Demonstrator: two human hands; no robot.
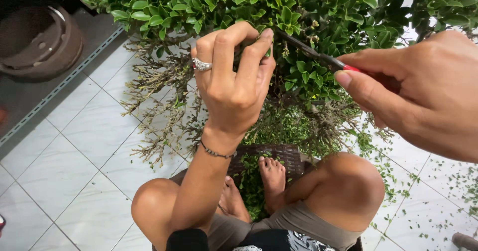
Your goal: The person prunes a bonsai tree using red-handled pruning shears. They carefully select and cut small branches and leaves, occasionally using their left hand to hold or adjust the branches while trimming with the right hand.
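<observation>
A leafy green shrub [308, 12] with bare lower twigs fills the top of the head view. My left hand [234, 77], with a ring and a wrist bracelet, pinches a sprig of its leaves at the fingertips. My right hand [423, 92] grips red-handled scissors [318, 57] whose dark blades point left and reach the sprig by my left fingertips. The scissors' handles are mostly hidden inside my fist.
My bare knees [348, 181] and feet [271, 179] sit below, with a dark woven basket [286, 154] under the feet. Cut leaf bits [438, 181] litter the white floor tiles at right. A round brown pot [40, 42] stands at upper left.
</observation>
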